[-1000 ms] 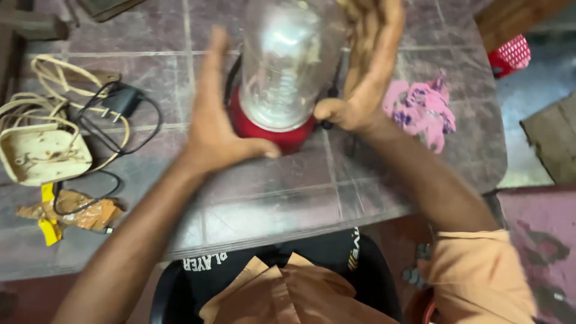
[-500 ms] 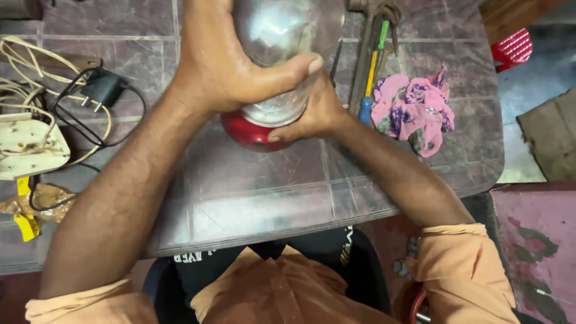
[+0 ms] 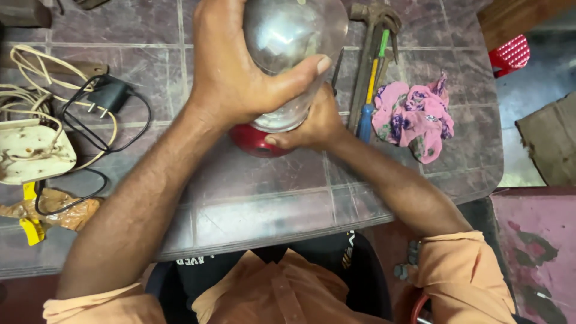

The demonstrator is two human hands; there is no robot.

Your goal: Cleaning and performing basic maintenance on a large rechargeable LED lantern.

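From my feed, the top of the steel jar (image 3: 294, 54) runs out of the picture at the upper edge, so I cannot see its lid or mouth. My left hand (image 3: 240, 72) is clenched around the jar's side, thumb pressed across its front, and it hides most of the left wall. My right hand (image 3: 309, 123) grasps the jar's lower part from the right; its fingers are tucked behind and I cannot make them out. Only a sliver of the red base (image 3: 255, 143) shows below the jar, standing near the middle of the table (image 3: 258, 210), toward its far edge.

A hammer (image 3: 369, 42) and a screwdriver (image 3: 369, 96) with a blue and yellow-green handle lie just right of the jar, the hammer head nearly cut off at the top. A pink flowered cloth (image 3: 414, 117) lies near the table's right edge. Toward the left edge sit a black plug adapter (image 3: 108, 96), a cream cord (image 3: 36, 66) and a stained white socket box (image 3: 33, 150), partly cropped. The table is tiled in mottled grey-purple. Beyond its right corner the floor and a red crate (image 3: 510, 54) are dim.
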